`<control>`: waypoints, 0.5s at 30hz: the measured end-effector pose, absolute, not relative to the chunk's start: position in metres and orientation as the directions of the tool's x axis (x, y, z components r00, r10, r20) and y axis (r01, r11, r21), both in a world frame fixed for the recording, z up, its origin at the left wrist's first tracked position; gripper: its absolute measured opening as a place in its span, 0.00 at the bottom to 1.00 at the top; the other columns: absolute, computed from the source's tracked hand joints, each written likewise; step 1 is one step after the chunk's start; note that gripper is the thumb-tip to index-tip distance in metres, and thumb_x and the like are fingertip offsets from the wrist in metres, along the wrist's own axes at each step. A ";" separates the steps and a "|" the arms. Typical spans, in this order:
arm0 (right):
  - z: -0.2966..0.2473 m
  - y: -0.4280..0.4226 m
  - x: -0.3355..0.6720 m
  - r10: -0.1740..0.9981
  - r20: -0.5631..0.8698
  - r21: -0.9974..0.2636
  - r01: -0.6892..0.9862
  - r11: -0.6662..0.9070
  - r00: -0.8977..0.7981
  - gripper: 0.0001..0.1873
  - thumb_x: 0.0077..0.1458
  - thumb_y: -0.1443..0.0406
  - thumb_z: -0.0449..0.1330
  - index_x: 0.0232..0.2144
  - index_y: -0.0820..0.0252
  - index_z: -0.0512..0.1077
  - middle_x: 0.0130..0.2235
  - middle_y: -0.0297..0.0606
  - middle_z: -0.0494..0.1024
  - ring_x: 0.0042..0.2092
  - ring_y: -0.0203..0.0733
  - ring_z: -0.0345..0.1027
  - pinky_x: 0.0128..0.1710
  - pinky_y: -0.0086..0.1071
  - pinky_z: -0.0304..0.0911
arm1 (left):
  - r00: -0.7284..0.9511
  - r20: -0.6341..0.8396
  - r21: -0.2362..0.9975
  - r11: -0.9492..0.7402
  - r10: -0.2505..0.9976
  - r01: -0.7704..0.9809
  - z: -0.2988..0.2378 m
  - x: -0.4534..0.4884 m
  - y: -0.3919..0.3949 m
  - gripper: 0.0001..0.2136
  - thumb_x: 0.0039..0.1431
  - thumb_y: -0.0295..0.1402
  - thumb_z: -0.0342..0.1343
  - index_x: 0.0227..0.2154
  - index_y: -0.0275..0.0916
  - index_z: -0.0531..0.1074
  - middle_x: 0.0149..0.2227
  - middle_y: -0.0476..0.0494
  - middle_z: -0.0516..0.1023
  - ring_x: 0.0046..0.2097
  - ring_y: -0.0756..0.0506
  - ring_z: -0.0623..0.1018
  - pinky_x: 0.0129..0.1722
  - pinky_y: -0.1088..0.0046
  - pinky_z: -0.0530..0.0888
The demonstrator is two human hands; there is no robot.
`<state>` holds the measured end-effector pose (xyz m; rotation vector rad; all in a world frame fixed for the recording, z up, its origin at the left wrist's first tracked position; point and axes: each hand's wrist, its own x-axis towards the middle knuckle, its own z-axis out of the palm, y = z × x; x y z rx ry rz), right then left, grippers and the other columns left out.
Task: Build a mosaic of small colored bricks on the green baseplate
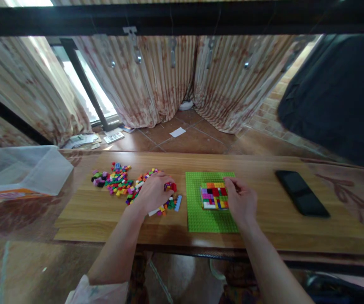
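Note:
My left hand [156,192] is curled at the right side of a loose pile of small toy bricks [118,181]. Between its thumb and fingers show several bricks, a red brick [173,186] among them. Over the right part of a green studded baseplate [196,221], my right hand [243,200] is closed in a pinch; whatever its fingertips hold is too small to make out. Under and beside these fingers, a multicoloured block of joined bricks [213,196] sits on the baseplate, its right edge partly hidden by the hand. A light blue long brick [178,203] lies between the pile and the baseplate.
The wooden tabletop [270,228] carries a black phone [300,193] at the right. A translucent plastic bin [26,169] stands on its side beyond the left end. Papers [82,140] lie on the floor behind, below curtains [166,84]. A dark bar [182,19] crosses the top.

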<state>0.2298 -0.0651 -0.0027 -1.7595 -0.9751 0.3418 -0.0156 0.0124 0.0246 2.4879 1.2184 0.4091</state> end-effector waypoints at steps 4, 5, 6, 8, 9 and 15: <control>-0.005 -0.065 0.232 0.744 0.215 -0.886 0.446 -0.124 0.633 0.19 0.53 0.54 0.56 0.33 0.64 0.79 0.29 0.42 0.80 0.30 0.43 0.71 0.31 0.34 0.63 | 0.587 0.102 0.421 -0.569 0.803 0.707 0.022 -0.014 0.011 0.10 0.52 0.28 0.55 0.36 0.41 0.78 0.40 0.43 0.77 0.44 0.43 0.75 0.47 0.67 0.71; -0.007 -0.065 0.233 0.743 0.210 -0.885 0.446 -0.131 0.636 0.19 0.53 0.54 0.57 0.33 0.64 0.79 0.30 0.43 0.80 0.30 0.43 0.71 0.32 0.34 0.63 | 0.590 0.103 0.425 -0.571 0.801 0.702 0.022 -0.014 0.011 0.11 0.52 0.28 0.55 0.37 0.42 0.78 0.41 0.43 0.77 0.45 0.43 0.75 0.48 0.67 0.71; -0.008 -0.064 0.233 0.742 0.202 -0.886 0.442 -0.139 0.639 0.20 0.53 0.54 0.57 0.33 0.64 0.79 0.30 0.43 0.80 0.31 0.44 0.71 0.32 0.35 0.64 | 0.594 0.103 0.428 -0.575 0.798 0.698 0.022 -0.014 0.011 0.11 0.51 0.28 0.55 0.38 0.42 0.78 0.42 0.44 0.77 0.46 0.43 0.75 0.48 0.67 0.71; -0.010 -0.064 0.234 0.744 0.188 -0.892 0.429 -0.144 0.642 0.19 0.52 0.54 0.57 0.34 0.63 0.79 0.31 0.43 0.81 0.32 0.44 0.72 0.34 0.35 0.64 | 0.605 0.099 0.430 -0.582 0.790 0.690 0.024 -0.017 0.011 0.13 0.50 0.28 0.56 0.39 0.42 0.77 0.43 0.44 0.77 0.46 0.43 0.74 0.49 0.66 0.70; -0.011 -0.064 0.235 0.745 0.186 -0.895 0.424 -0.141 0.641 0.19 0.52 0.54 0.57 0.34 0.63 0.79 0.32 0.43 0.81 0.33 0.45 0.72 0.35 0.35 0.64 | 0.612 0.096 0.431 -0.587 0.785 0.686 0.024 -0.018 0.011 0.14 0.49 0.27 0.56 0.40 0.42 0.77 0.43 0.44 0.77 0.47 0.43 0.74 0.49 0.66 0.70; -0.012 -0.065 0.236 0.748 0.154 -0.896 0.410 -0.169 0.645 0.19 0.52 0.54 0.57 0.33 0.62 0.79 0.32 0.42 0.81 0.34 0.45 0.72 0.35 0.35 0.63 | 0.602 0.098 0.460 -0.572 0.793 0.679 0.031 -0.038 0.020 0.16 0.49 0.24 0.54 0.41 0.41 0.76 0.43 0.44 0.78 0.48 0.43 0.74 0.51 0.66 0.70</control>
